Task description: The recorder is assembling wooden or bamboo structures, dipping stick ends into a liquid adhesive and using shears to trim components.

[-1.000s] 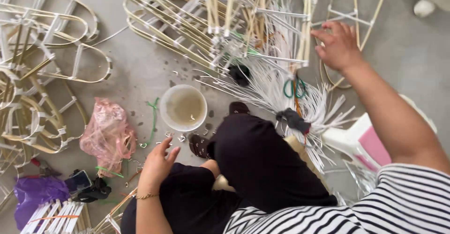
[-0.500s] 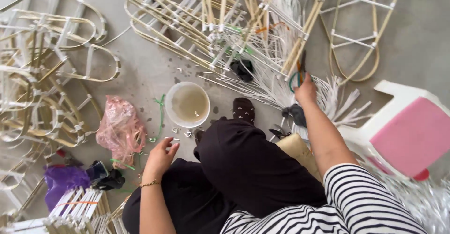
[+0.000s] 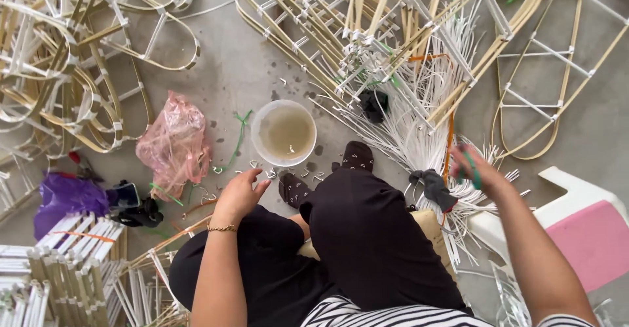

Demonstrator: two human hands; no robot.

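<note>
I sit on the grey floor with my legs in black trousers folded in front of me. My left hand hovers over my left knee with its fingers apart and nothing in it, close to small white clips scattered on the floor. My right hand, blurred, is lifted at the right and closed on green-handled scissors. It is just above a fanned bundle of thin white strips.
A white bowl of murky liquid stands before my feet, a crumpled pink plastic bag to its left. Curved bamboo-and-white frames lie piled across the back and left. A pink-topped white stool stands at right, a purple bag at left.
My right hand reached out to the green scissors lying on the white strips, took them and drew back towards me. My left hand stayed by my knee.
</note>
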